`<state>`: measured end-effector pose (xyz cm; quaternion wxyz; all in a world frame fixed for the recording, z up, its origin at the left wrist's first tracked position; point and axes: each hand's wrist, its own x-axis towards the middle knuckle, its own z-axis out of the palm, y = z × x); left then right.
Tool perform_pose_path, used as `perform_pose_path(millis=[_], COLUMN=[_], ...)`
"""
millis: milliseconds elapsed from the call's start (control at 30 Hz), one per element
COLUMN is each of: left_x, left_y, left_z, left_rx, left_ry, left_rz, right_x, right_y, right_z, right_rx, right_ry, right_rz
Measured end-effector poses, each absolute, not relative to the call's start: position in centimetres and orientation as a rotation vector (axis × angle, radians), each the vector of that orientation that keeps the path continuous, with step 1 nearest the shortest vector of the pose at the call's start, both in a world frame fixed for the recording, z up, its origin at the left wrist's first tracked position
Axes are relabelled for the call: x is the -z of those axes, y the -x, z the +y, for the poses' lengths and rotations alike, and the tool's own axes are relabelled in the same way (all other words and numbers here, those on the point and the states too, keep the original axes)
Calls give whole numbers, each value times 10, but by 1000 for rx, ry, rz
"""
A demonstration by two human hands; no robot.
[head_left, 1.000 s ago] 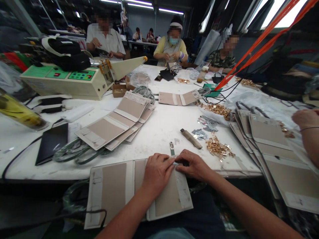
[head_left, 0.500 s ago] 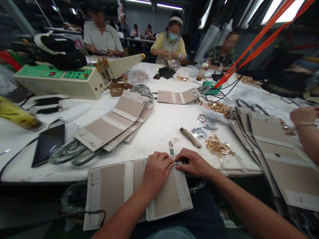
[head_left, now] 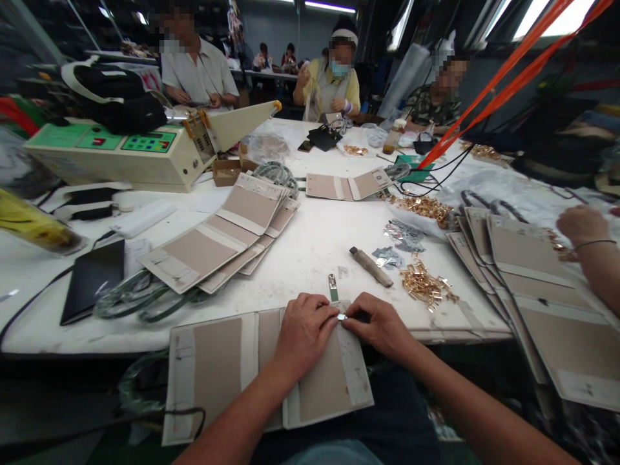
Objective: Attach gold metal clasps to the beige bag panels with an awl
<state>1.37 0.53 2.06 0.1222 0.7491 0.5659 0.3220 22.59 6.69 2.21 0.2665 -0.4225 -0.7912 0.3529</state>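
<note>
An unfolded beige bag panel [head_left: 217, 361] with pale strips and taped ends lies over the table's front edge, toward my lap. My left hand [head_left: 305, 329] rests on its right half, fingers bent and close together, fingertips at the panel's top edge. There my right hand [head_left: 378, 320] pinches a small shiny metal plate [head_left: 341, 317] between thumb and forefinger, against the panel. A strap tab with a metal fitting [head_left: 332, 287] sticks out beyond that edge. Green handles in clear wrap [head_left: 140, 387] hang at the panel's left. What lies under my left palm is hidden.
Further beige panels lie stacked left [head_left: 203, 252] and right [head_left: 537, 278]. Gold clips [head_left: 423, 284], silver plates [head_left: 387, 257] and a wrapped tool [head_left: 371, 267] lie ahead. A green-topped machine [head_left: 111, 158] stands back left. A co-worker's hand [head_left: 584, 229] is at right.
My right fingers have shifted slightly at the panel's edge, and the small plate shows more clearly. My left hand stays put. Across the table, a co-worker's hand has risen.
</note>
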Motion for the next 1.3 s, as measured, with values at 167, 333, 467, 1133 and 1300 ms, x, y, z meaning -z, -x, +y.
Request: perform_pose_path(millis=[167,333,467,1133,1300], left_x=[-19,-21,-22,-25,-25], left_y=[-13,-15,-17,-19,-20], left_z=[6,7,5,4,3], left_rx=[-941,-938,-914,-863,-874], left_ry=[-2197,-2198,-2208,-2238,-2236], left_rz=[1645,1663,1677,1685,1696], right_x=[-21,-16,-14,-28,-24], right_y=[-224,-224,-225,-223,-224], right_z=[67,67,67,81,80], right_rx=[-983,-937,-961,-1129,-1125], right_ry=[1162,1155,1143,1123,1125], right_rz=[-2099,-2113,-2119,-2191,-2164])
